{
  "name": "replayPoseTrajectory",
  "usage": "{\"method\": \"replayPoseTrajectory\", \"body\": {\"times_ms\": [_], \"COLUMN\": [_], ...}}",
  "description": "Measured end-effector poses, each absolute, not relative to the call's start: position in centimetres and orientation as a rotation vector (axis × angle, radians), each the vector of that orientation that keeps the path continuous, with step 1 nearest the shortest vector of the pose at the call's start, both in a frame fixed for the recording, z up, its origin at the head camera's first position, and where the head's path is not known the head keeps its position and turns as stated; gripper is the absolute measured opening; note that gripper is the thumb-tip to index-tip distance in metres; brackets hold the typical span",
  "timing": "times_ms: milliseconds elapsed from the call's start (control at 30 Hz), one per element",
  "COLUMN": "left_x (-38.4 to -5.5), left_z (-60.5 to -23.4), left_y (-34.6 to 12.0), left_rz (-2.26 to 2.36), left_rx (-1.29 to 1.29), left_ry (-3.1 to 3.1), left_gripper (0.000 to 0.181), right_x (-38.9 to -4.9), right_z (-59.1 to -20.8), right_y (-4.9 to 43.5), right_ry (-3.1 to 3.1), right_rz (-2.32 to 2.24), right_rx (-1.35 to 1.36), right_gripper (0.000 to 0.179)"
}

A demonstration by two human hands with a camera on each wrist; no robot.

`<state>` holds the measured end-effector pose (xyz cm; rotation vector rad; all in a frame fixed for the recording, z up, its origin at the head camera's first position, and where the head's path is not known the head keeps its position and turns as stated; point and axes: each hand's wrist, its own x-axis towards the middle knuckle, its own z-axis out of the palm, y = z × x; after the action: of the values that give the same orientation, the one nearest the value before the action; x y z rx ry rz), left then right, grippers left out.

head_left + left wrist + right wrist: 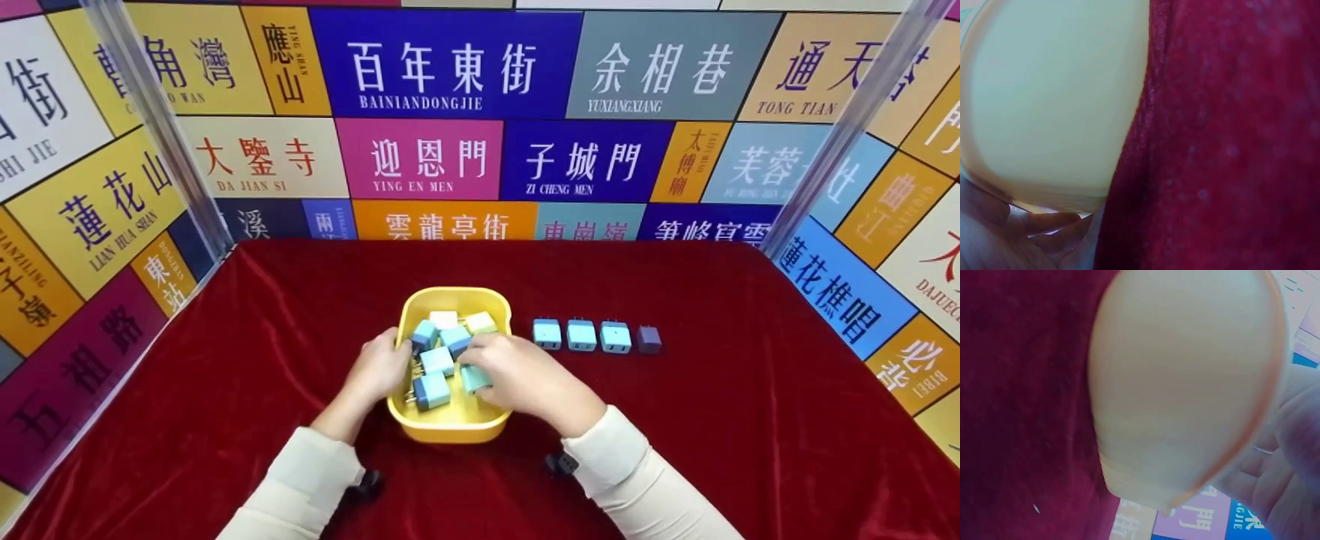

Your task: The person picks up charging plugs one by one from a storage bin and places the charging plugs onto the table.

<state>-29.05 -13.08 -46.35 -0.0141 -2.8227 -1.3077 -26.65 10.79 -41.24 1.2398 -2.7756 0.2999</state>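
Observation:
A yellow plastic basin holds several plug chargers, among them a dark-and-light blue charger and a white charger. My left hand grips the basin's left rim, thumb at the edge and fingers along the outer wall. Reaching over the right rim, my right hand pinches a pale teal charger inside the basin; the hand covers part of it. In the left wrist view the fingers lie by the basin wall. The right wrist view shows the basin's outer side in front of that hand.
Right of the basin, a row stands on the dark red velvet cloth: three two-tone blue chargers and a smaller dark purple charger. Behind the table is a wall of coloured signs, with clear posts at both back corners.

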Motion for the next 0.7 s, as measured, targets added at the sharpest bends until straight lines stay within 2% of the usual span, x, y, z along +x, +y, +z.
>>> {"method": "replayPoseTrajectory", "body": {"times_ms": [133, 333, 500, 700], "left_x": [-29.5, -31.7, -29.6, -29.0], "left_z": [-46.8, -49.7, -46.9, -46.3], "left_y": [-13.4, -14.2, -13.4, -13.0], "left_rz": [-1.330, -1.254, -1.327, -1.306], "left_rx": [-0.038, -0.053, -0.029, -0.001], "left_ry": [-2.807, -2.816, -2.818, -2.828], "left_gripper": [0.036, 0.036, 0.036, 0.036], "right_x": [-26.7, -26.8, -26.9, -27.3], "right_z": [-40.4, -38.9, -38.2, -37.6], "right_y": [11.5, 12.6, 13.5, 14.7], "right_ry": [-2.749, -2.736, -2.713, -2.680], "right_rz": [0.344, 0.394, 0.430, 0.470], "right_rx": [1.237, 1.239, 1.209, 1.177], "right_gripper": [0.039, 0.041, 0.040, 0.037]}}
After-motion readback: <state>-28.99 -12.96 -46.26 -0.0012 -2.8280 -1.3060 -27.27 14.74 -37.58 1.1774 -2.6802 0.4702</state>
